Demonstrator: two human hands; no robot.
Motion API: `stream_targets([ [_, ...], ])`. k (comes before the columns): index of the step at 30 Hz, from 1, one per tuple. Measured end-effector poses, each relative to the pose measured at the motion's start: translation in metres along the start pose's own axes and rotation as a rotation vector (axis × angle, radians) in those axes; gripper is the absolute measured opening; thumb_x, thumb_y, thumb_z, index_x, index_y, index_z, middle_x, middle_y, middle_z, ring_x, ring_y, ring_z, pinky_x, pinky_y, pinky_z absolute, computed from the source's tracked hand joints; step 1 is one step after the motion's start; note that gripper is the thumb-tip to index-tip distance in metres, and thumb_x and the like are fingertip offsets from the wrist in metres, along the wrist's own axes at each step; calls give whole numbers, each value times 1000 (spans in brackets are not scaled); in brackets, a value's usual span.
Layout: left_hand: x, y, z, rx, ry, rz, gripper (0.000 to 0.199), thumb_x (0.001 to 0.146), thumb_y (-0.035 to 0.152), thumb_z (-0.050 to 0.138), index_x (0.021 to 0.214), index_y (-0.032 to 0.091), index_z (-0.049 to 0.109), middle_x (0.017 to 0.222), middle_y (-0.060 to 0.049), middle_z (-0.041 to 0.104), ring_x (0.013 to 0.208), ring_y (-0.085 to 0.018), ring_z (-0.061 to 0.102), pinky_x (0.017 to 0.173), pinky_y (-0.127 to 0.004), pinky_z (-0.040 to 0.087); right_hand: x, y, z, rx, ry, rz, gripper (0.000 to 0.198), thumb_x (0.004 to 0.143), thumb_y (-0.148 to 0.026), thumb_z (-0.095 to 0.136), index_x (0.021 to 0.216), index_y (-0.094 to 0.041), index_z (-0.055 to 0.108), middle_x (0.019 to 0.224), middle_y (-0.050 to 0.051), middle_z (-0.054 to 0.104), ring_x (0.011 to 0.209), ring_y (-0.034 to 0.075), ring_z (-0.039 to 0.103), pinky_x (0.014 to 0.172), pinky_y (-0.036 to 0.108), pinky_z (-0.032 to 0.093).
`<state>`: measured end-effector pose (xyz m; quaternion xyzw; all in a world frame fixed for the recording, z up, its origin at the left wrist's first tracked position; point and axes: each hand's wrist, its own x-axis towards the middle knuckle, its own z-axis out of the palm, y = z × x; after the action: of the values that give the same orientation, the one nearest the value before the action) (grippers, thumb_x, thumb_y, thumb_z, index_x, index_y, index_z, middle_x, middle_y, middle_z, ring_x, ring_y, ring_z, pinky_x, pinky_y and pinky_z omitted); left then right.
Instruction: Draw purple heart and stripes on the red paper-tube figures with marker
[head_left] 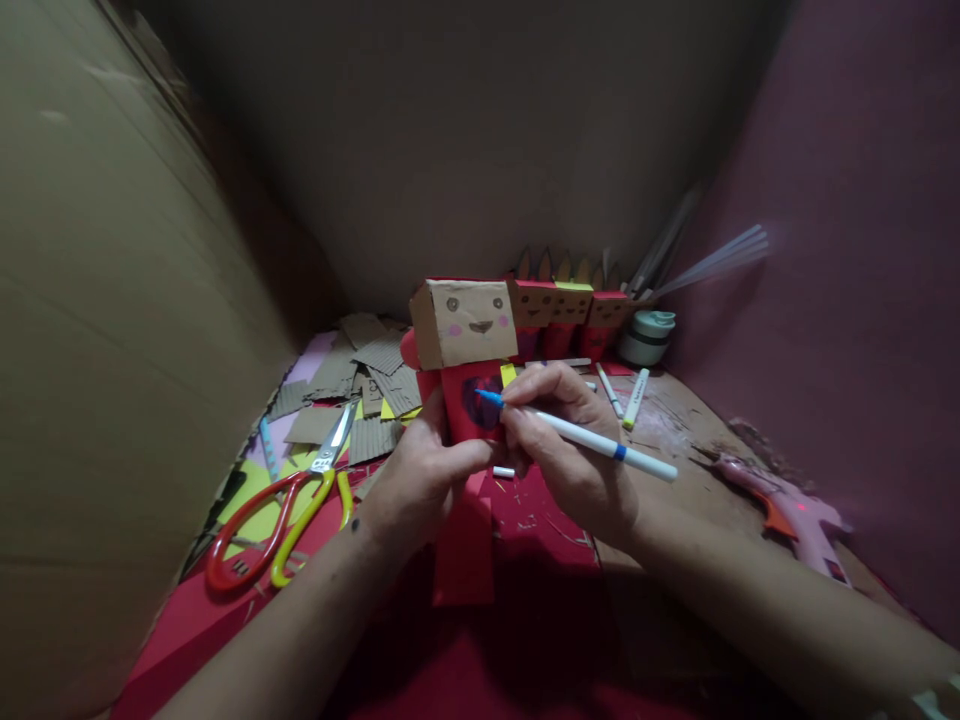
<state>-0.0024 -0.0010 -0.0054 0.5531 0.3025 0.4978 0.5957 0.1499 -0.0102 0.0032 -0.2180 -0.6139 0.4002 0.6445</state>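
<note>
My left hand [427,465] grips the lower body of a cardboard figure [474,322], which has a drawn face with pink cheeks and a red paper body. A dark scribbled patch [480,402] covers the front of that body. Between the fingertips of my right hand [566,440] is a white marker [585,433] with a blue band, its blue tip at the patch. Some of my left fingers are hidden behind the figure. Below it lies a red paper strip [463,560].
Red-and-yellow-handled scissors [322,465] lie at left by cardboard scraps [375,350]. Several similar figures [574,310] stand at the back, beside a pale green jar [647,337] and glue sticks [720,262]. A pink glue gun [787,510] lies right. A highlighter [636,398] is nearer the middle.
</note>
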Motion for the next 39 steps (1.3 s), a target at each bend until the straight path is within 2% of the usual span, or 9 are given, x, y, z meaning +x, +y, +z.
stream_targets([
  [3,0,3,3,-48,-28,-11,26,74,7,70,98,19,71,100,-2,75,95,-19,68,89,-31,54,0,-1,2,27,17,23,6,92,-21,69,90,-22,63,71,-6,58,50,7,53,46,21,43],
  [7,1,7,8,-74,-30,-2,28,70,5,68,95,18,71,91,-1,76,85,-18,69,80,-30,55,0,-1,2,20,22,27,8,92,-23,71,90,-22,62,69,-7,59,49,7,52,44,20,42],
  [13,0,6,7,-95,7,-10,35,67,5,71,99,19,71,95,0,76,86,-16,69,81,-28,56,1,-1,1,-1,-9,-8,7,91,-22,71,90,-22,64,78,-5,60,54,6,56,48,21,46],
  [20,0,6,3,-19,-37,-11,18,77,11,72,93,20,70,98,-1,75,86,-16,65,83,-29,55,1,-3,2,10,21,20,9,92,-25,71,90,-22,62,69,-6,59,50,7,53,45,21,43],
  [25,-1,6,3,-13,-29,-9,27,75,9,70,99,20,71,103,-2,75,92,-19,66,88,-32,55,1,-4,2,-4,12,32,11,92,-26,72,89,-23,62,70,-6,60,51,7,54,46,21,44],
  [29,0,6,3,26,-9,-3,18,75,12,72,92,18,72,108,-5,75,93,-19,67,89,-32,55,0,-4,2,2,13,42,11,92,-27,73,89,-23,63,70,-6,59,50,8,53,46,22,44],
  [34,-1,7,4,-44,-30,-29,18,76,11,73,92,19,70,97,-2,75,89,-20,70,80,-30,57,0,-2,3,29,30,57,12,93,-27,71,90,-23,61,67,-6,58,49,8,51,44,21,42],
  [39,-1,6,4,-27,-47,-22,9,76,13,74,83,18,73,96,-3,75,89,-21,69,83,-32,57,0,-1,2,34,17,27,11,93,-28,69,88,-24,59,64,-7,54,47,8,47,42,20,38],
])
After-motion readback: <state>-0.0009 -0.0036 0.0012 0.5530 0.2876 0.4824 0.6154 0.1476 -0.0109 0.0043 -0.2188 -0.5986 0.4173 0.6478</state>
